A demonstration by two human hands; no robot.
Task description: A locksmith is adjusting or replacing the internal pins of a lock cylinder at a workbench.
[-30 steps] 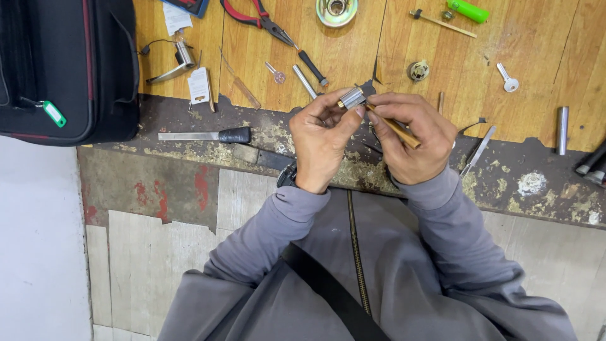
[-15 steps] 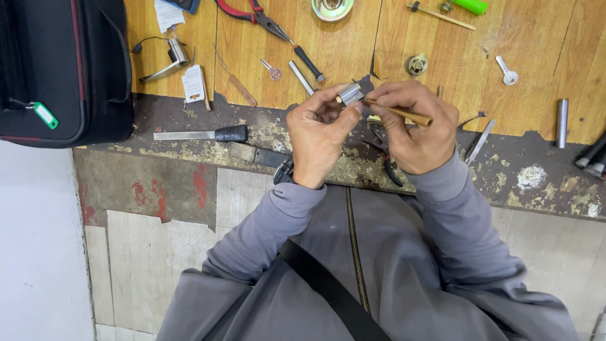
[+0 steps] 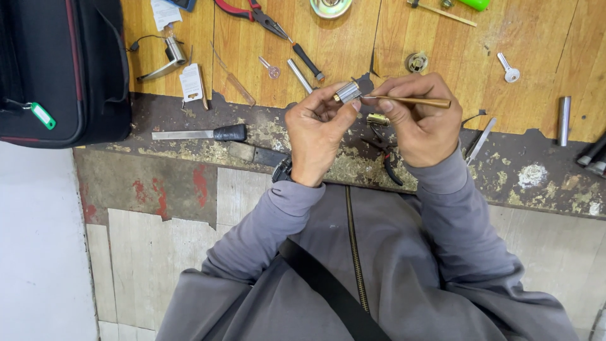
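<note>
Hands up over the front edge of the worktop [image 3: 353,44], working on a small part. Left hand [image 3: 315,136] is curled shut round a little silver lock cylinder [image 3: 347,93], pinched betw thumb and fingertips, brass end poking out at abt 9 o'clock. Right hand [image 3: 420,120] is closed on a thin wooden-handled tool [image 3: 413,100], held like a pencil, handle running out to 3 o'clock and the tip touching the cylinder. Both hands nearly touching each other, cylinder sits right in the middle at 12 o'clock from the wrists.

Stuff around: just under the right hand's fingers there's a small brass bit [image 3: 378,119] on the worktop, and dark pliers [image 3: 386,158] lying below at 6 o'clock, partly hidden by the hand. At 9 o'clock from the left hand, a flat chisel w/ black handle [image 3: 201,133] lies on the worn dark strip of the worktop. Black bag [image 3: 60,66] w/ a green tag [image 3: 43,116] sits far left. Up at 12 o'clock: red-handled pliers [image 3: 249,12], a small screwdriver [image 3: 307,60], a silver pin [image 3: 299,76], a round brass piece [image 3: 416,62]. At 2 o'clock a white key [image 3: 507,67], further right a metal tube [image 3: 564,120]. Grey jacket sleeves, dark watch [image 3: 282,169] on the left wrist.
</note>
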